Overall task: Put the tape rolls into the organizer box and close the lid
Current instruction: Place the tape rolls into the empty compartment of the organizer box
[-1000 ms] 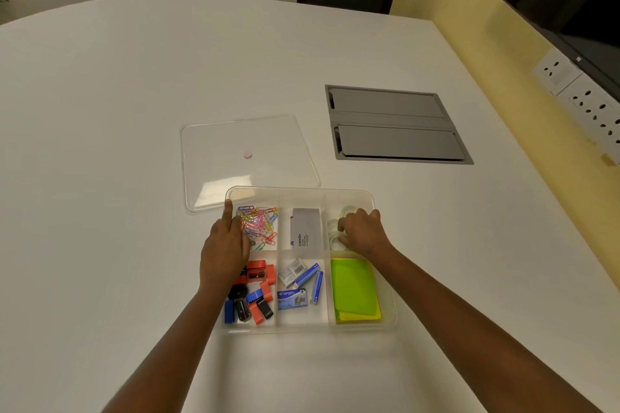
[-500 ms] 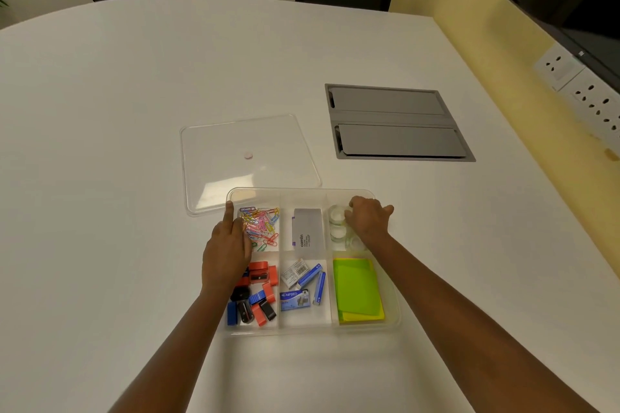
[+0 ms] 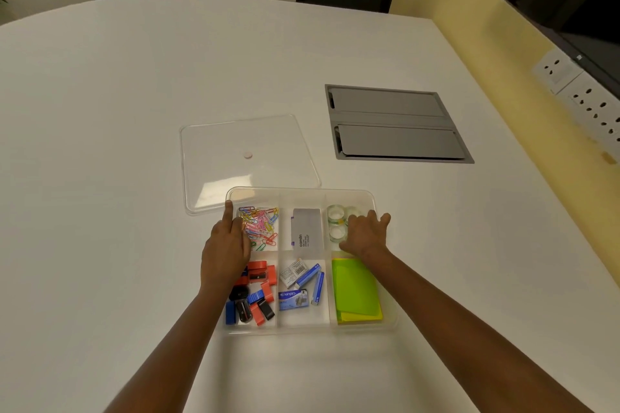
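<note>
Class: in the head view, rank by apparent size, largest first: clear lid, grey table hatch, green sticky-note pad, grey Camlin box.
1-2. Clear lid and grey table hatch: too alike to rank.
3. Green sticky-note pad.
4. Grey Camlin box.

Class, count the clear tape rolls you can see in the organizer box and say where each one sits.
3 show, all in the top-right compartment: tape roll at back left, a second beside it, a third nearer. The right hand may hide more.
</note>
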Demonstrator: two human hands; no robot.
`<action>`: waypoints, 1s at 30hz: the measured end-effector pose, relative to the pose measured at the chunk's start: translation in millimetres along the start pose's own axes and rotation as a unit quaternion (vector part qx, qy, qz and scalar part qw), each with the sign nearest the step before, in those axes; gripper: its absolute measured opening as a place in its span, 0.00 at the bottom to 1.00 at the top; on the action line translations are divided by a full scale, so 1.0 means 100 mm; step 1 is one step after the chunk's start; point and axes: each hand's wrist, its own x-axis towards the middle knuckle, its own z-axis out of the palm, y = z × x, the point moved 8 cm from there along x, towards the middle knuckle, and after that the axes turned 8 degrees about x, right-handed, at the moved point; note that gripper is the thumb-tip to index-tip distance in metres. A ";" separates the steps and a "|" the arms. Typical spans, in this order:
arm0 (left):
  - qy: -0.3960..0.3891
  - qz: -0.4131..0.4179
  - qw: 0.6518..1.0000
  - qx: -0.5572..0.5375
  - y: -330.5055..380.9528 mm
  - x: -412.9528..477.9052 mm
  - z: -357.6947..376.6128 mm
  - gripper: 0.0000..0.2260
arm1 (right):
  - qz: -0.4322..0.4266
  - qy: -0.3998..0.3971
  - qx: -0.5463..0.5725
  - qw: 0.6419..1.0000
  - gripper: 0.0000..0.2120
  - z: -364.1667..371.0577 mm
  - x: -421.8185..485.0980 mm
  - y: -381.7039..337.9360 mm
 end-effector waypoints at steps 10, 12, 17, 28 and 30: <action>0.002 0.002 1.000 -0.004 0.01 0.00 0.00 0.12 | -0.014 -0.004 -0.048 0.999 0.18 0.02 0.04 -0.07; 0.001 0.002 1.000 -0.002 0.00 0.01 0.00 0.11 | -0.016 -0.006 -0.062 0.998 0.19 0.03 0.04 -0.09; 0.002 -0.002 1.000 -0.007 -0.02 0.00 0.01 0.12 | -0.014 -0.003 -0.023 1.000 0.19 -0.04 0.00 -0.03; 0.001 -0.003 1.000 -0.004 -0.01 0.01 0.02 0.12 | -0.041 -0.002 -0.026 0.999 0.16 -0.06 -0.11 0.06; 0.001 -0.004 1.000 -0.002 -0.01 0.00 0.01 0.12 | -0.040 0.001 -0.031 0.999 0.16 -0.07 -0.08 0.05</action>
